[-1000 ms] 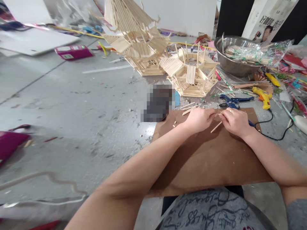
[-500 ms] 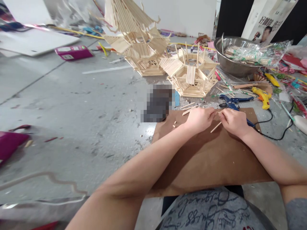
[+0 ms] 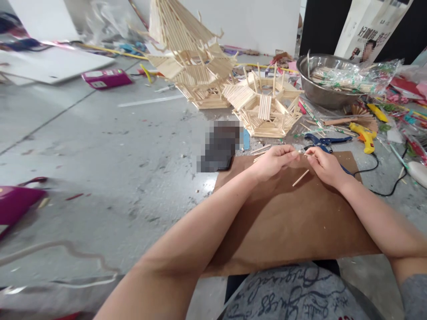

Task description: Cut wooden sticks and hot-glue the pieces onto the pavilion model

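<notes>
Above the far part of a brown board (image 3: pixel 293 222), my left hand (image 3: pixel 278 160) is closed in a pinch, its fingertips on something too small to make out. Close to its right, my right hand (image 3: pixel 323 164) also pinches a tiny pale piece. A short wooden stick (image 3: pixel 300 178) lies on the board just below the hands. More short sticks (image 3: pixel 260 150) lie at the board's far edge, partly behind my left hand. Blue pliers (image 3: pixel 323 141) rest beyond my right hand, partly covered by it.
A tall stick pagoda (image 3: pixel 200 66) and a lower stick frame (image 3: pixel 267 106) stand ahead. A steel bowl (image 3: pixel 328 95) of wrapped sticks and a yellow glue gun (image 3: pixel 365 137) with its cord are at right. A dark phone (image 3: pixel 220 144) lies left of the board.
My hands have drawn slightly apart, and the left fingers have straightened somewhat. The short stick below them now shows its full length. The view has shifted slightly.
</notes>
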`<action>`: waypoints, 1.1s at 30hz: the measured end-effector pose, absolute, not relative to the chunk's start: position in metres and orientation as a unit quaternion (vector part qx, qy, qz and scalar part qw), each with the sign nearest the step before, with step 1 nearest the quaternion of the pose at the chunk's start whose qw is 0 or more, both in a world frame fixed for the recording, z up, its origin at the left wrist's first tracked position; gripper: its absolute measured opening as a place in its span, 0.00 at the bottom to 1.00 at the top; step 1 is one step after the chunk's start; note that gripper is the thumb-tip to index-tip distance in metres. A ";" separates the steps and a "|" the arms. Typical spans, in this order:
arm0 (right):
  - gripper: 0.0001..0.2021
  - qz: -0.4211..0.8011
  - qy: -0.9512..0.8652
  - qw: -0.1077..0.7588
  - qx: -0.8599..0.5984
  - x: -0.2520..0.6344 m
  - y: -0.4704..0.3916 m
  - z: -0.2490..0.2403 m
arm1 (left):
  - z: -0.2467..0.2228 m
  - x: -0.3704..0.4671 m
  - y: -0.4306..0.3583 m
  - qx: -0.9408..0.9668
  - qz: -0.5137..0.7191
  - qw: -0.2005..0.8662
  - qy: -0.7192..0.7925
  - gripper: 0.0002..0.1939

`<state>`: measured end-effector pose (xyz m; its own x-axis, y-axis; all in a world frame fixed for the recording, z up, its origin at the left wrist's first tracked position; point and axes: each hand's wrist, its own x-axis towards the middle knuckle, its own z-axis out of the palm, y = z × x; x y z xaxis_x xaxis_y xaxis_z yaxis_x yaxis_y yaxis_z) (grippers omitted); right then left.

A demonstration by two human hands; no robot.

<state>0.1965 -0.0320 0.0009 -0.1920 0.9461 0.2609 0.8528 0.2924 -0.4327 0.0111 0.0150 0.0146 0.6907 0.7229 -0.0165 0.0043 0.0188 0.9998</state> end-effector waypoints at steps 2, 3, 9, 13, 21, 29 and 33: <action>0.14 0.126 -0.758 0.260 -0.585 0.197 -0.031 -0.002 | 0.014 0.012 0.015 0.608 0.287 0.679 0.295 0.13; 0.15 0.143 -0.759 0.270 -0.576 0.197 -0.031 -0.002 | 0.013 0.013 0.015 0.598 0.296 0.682 0.301 0.12; 0.08 0.245 -0.740 0.303 -0.548 0.191 -0.033 0.003 | 0.010 0.017 0.015 0.600 0.310 0.657 0.334 0.11; 0.08 0.275 -0.723 0.321 -0.546 0.189 -0.031 0.006 | 0.012 0.016 0.014 0.670 0.273 0.586 0.364 0.14; 0.10 0.327 -0.670 0.394 -0.537 0.178 -0.016 0.027 | 0.009 0.014 0.019 0.708 0.321 0.515 0.361 0.17; 0.15 0.509 -0.462 0.505 -0.522 0.141 0.008 0.030 | 0.010 0.018 0.023 0.471 0.557 0.512 0.454 0.17; 0.15 0.544 -0.437 0.524 -0.488 0.123 0.020 0.026 | 0.012 0.018 0.021 0.475 0.549 0.523 0.446 0.19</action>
